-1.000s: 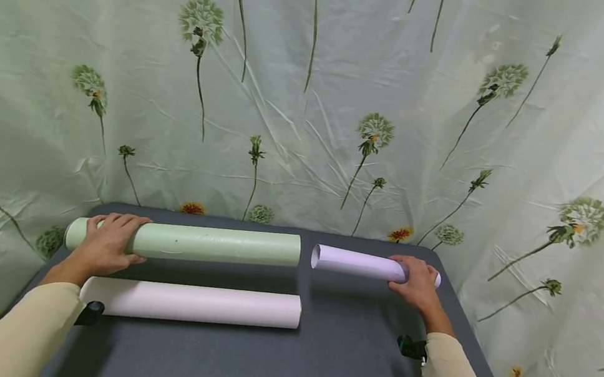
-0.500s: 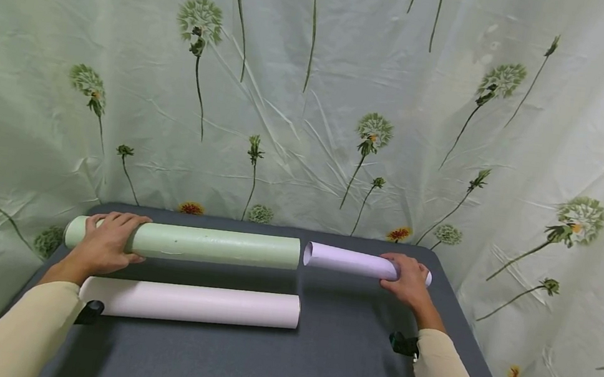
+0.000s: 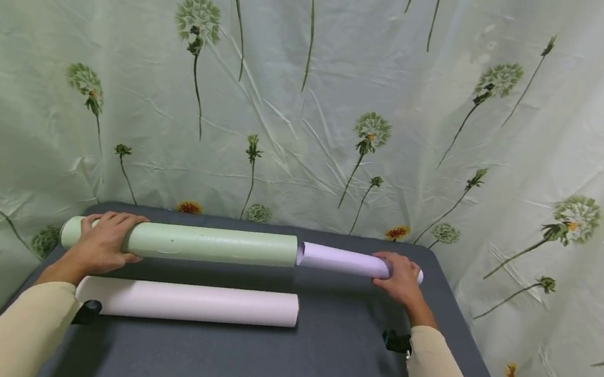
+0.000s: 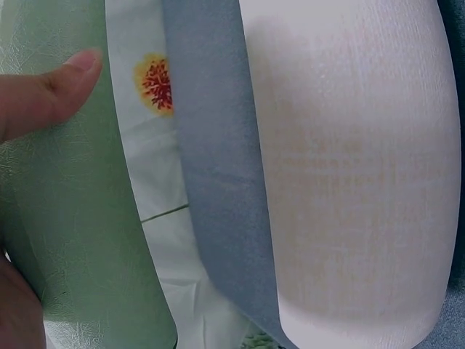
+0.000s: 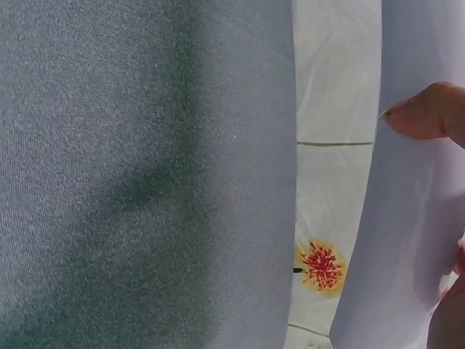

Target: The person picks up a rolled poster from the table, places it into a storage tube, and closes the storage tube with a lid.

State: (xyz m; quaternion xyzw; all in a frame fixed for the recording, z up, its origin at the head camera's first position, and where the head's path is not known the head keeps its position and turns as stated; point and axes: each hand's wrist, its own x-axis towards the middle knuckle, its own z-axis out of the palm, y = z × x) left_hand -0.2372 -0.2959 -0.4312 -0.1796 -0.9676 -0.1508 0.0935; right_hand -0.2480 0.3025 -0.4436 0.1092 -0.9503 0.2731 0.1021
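Observation:
My left hand [image 3: 107, 241] grips a thick pale green roll [image 3: 216, 245] near its left end, thumb along the near side in the left wrist view. A thinner lilac paper roll [image 3: 341, 260] is held by my right hand [image 3: 401, 278] close to its right end. The lilac roll's open left end sits right at the green roll's right end, the two nearly in line. In the right wrist view my thumb [image 5: 425, 113] presses the lilac paper. Both rolls are held over the far part of the table.
A pale pink-white roll [image 3: 197, 303] lies on the dark grey table [image 3: 235, 363], nearer than the green one and parallel to it. Behind the table and at its sides hangs a flower-printed curtain [image 3: 299, 119].
My right hand has carried the lilac roll leftward, closing the gap to the green roll's right end. The left hand and green roll have stayed almost still.

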